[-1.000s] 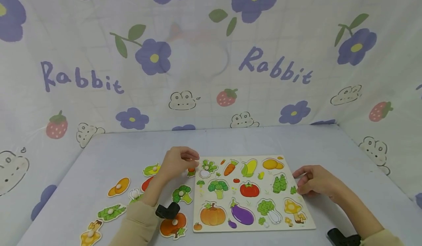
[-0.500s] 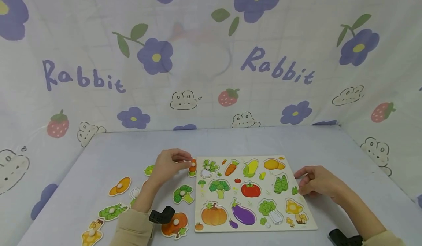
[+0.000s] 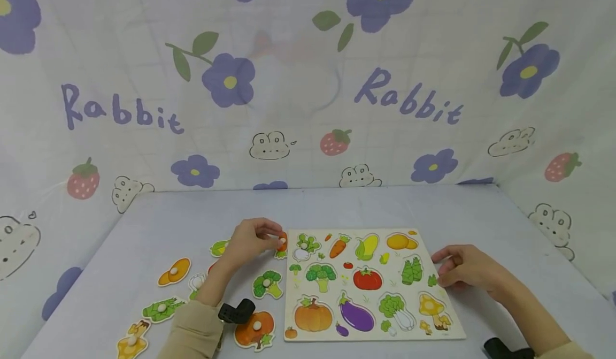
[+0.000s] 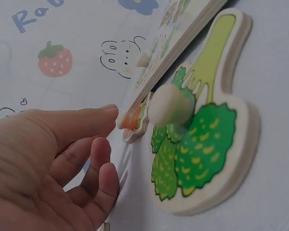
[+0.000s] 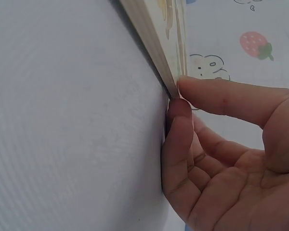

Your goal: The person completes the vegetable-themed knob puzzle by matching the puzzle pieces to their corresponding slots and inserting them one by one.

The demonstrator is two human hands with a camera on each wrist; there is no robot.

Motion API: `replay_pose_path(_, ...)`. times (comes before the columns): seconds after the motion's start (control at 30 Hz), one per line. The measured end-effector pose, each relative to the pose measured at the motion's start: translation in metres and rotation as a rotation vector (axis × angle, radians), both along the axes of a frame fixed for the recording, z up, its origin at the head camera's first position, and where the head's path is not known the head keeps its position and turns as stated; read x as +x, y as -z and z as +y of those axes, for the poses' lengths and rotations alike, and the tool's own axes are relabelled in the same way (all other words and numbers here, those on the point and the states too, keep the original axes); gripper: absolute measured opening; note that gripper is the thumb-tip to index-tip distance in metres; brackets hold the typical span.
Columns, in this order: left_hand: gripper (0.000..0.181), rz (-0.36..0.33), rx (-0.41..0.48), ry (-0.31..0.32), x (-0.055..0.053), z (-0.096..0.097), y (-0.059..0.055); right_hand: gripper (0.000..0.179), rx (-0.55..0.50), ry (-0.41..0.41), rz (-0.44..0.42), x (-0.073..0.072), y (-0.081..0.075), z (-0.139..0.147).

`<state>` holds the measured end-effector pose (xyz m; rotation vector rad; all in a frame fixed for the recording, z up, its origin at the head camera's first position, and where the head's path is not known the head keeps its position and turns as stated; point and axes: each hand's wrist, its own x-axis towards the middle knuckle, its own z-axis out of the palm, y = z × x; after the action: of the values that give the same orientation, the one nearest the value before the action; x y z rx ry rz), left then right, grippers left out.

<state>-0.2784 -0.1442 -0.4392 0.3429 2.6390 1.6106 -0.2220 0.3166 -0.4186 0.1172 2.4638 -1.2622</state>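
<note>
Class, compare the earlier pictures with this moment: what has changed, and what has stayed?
The left hand has drawn slightly left from the corner of the puzzle board, uncovering more of the carrot piece. Its fingers are now at that piece's knob; whether they grip it I cannot tell.

The right hand stays at the board's right edge; the turnip piece, broccoli piece and pumpkin piece lie as they were.

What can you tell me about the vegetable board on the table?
The board is a flat, pale rectangle that looks wooden, with a thick plain edge. Colourful vegetables cover its face, among them a tomato, a pumpkin and an eggplant. In its far left corner, the turnip has a small round knob, so a piece seems fitted there. It lies on the table, and the right hand pinches its right edge.
</note>
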Motion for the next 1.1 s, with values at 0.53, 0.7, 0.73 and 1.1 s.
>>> replay_pose_path(0.53, 0.022, 0.001, 0.003, 0.069, -0.005, 0.002, 0.008, 0.042, -0.012, 0.034, -0.019, 0.000, 0.000, 0.003)
replay_pose_path(0.7, 0.021, -0.002, 0.013, 0.065, -0.005, 0.001, 0.009, 0.041, -0.006, 0.029, -0.011, -0.001, 0.000, 0.002)
replay_pose_path(0.73, 0.020, -0.002, 0.017, 0.060, -0.005, 0.001, 0.009, 0.041, -0.008, 0.027, -0.010, -0.001, 0.001, 0.002)
replay_pose_path(1.1, 0.018, 0.025, 0.000, -0.004, -0.004, -0.003, 0.012, 0.039, -0.029, 0.018, -0.012, -0.001, 0.002, 0.001)
